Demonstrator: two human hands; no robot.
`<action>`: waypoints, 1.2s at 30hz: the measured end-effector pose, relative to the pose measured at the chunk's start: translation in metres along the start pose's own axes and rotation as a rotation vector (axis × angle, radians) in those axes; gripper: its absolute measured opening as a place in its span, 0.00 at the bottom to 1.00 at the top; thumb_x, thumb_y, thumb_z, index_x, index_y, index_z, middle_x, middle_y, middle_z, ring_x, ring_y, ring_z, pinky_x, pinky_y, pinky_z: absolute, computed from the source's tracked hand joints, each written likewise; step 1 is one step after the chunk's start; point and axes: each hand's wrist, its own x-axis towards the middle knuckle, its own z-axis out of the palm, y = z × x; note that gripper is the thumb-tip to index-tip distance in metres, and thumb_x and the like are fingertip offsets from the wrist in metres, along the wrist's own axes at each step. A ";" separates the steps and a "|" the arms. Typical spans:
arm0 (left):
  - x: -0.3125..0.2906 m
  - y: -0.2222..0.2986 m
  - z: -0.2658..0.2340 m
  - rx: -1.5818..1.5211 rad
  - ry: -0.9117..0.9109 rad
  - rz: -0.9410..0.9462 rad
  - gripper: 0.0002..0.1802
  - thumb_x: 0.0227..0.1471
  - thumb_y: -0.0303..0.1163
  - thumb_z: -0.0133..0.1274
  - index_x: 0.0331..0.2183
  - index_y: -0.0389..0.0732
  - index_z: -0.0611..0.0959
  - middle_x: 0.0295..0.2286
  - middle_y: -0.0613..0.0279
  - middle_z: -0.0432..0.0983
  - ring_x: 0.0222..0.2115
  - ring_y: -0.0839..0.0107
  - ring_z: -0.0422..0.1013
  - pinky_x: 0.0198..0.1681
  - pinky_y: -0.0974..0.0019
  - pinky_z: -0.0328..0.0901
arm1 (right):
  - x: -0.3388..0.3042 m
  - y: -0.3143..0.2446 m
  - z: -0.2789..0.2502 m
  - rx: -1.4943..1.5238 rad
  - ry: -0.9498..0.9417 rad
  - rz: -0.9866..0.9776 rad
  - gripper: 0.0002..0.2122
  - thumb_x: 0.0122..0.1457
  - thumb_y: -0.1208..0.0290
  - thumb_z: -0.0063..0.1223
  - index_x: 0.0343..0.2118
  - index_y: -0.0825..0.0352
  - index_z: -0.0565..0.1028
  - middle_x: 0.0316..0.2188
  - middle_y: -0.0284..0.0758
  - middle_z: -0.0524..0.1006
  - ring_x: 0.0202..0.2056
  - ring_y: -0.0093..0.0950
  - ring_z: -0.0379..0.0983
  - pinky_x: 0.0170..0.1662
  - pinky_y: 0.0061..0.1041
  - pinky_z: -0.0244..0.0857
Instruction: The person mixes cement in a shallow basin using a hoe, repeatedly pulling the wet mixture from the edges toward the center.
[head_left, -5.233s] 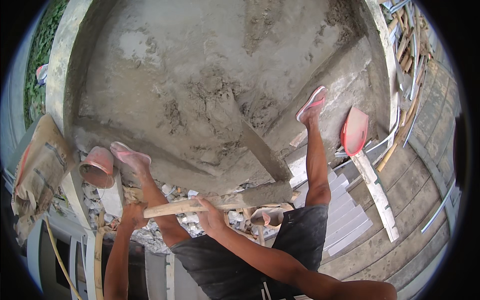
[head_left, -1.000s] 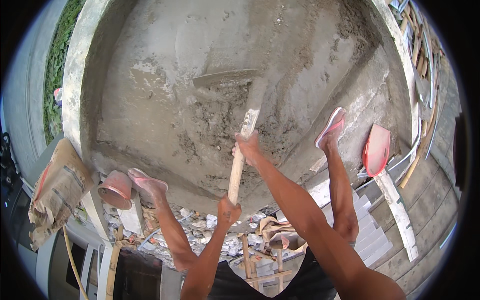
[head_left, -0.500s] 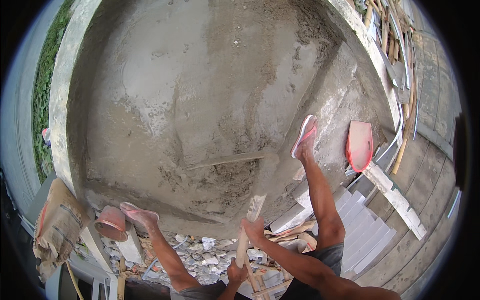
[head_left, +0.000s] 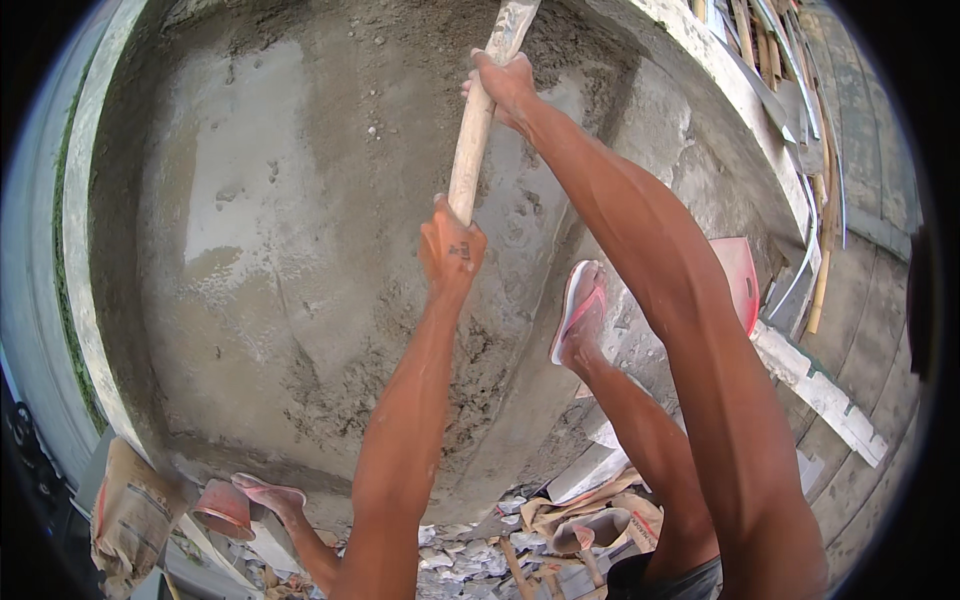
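Both my arms stretch forward over a shallow basin of wet grey mortar [head_left: 240, 190]. Wrapped round the pale wooden handle of a hoe [head_left: 470, 155] are my left hand [head_left: 452, 247], lower down, and my right hand [head_left: 506, 88], closer to the far end. The handle slants up past the top of the head view, so the hoe's blade is out of sight. Rough, dug-up mortar [head_left: 475, 385] lies to the right of my left forearm. Smoother, watery mortar spreads to the left.
A pale raised wall [head_left: 105, 150] rims the basin. My feet, in pink flip-flops [head_left: 578, 310], stand at the right and near left. By the left foot are a red bucket [head_left: 222, 508] and a paper sack [head_left: 135, 520]. A red scoop [head_left: 738, 275] and rubble [head_left: 455, 560] lie nearby.
Both hands have swung forward and up with the hoe, from near my legs to the far part of the basin. Its blade has left the view. The view has shifted slightly.
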 end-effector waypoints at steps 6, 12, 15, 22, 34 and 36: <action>0.075 -0.022 0.012 0.037 -0.100 0.085 0.22 0.42 0.25 0.57 0.42 0.27 0.77 0.33 0.32 0.79 0.38 0.40 0.77 0.39 0.49 0.73 | 0.080 0.021 0.004 -0.171 0.029 0.068 0.33 0.62 0.69 0.53 0.59 0.80 0.45 0.33 0.53 0.76 0.23 0.37 0.79 0.26 0.36 0.77; 0.011 -0.048 0.009 -0.051 -0.201 0.084 0.16 0.41 0.23 0.54 0.36 0.26 0.76 0.31 0.27 0.77 0.37 0.35 0.75 0.39 0.46 0.71 | 0.007 0.079 -0.022 -0.116 0.055 0.191 0.18 0.63 0.69 0.50 0.43 0.82 0.62 0.27 0.45 0.73 0.22 0.35 0.75 0.24 0.35 0.77; -0.047 -0.071 -0.015 0.060 -0.322 -0.031 0.17 0.42 0.23 0.54 0.38 0.27 0.75 0.32 0.28 0.77 0.37 0.36 0.75 0.40 0.45 0.71 | -0.068 0.102 -0.032 -0.083 0.101 0.245 0.17 0.64 0.68 0.50 0.42 0.80 0.61 0.23 0.43 0.73 0.20 0.32 0.75 0.22 0.33 0.75; -0.200 -0.147 -0.077 0.160 -0.512 -0.135 0.19 0.41 0.25 0.59 0.37 0.28 0.75 0.30 0.31 0.78 0.34 0.36 0.76 0.37 0.45 0.71 | -0.261 0.168 -0.026 0.014 0.302 0.510 0.15 0.65 0.67 0.50 0.40 0.73 0.60 0.21 0.38 0.70 0.18 0.29 0.72 0.19 0.32 0.72; -0.454 -0.235 -0.196 0.301 -0.673 -0.464 0.19 0.43 0.29 0.58 0.38 0.32 0.74 0.30 0.32 0.78 0.35 0.37 0.76 0.41 0.43 0.71 | -0.558 0.222 0.010 0.045 0.187 0.870 0.18 0.64 0.67 0.51 0.45 0.66 0.54 0.25 0.38 0.68 0.20 0.30 0.71 0.20 0.32 0.71; -0.508 -0.243 -0.205 0.287 -0.654 -0.531 0.19 0.43 0.31 0.58 0.38 0.30 0.76 0.28 0.34 0.79 0.33 0.38 0.77 0.39 0.44 0.72 | -0.612 0.222 0.005 -0.005 0.163 0.868 0.18 0.63 0.70 0.53 0.45 0.65 0.53 0.26 0.39 0.68 0.20 0.30 0.71 0.20 0.33 0.71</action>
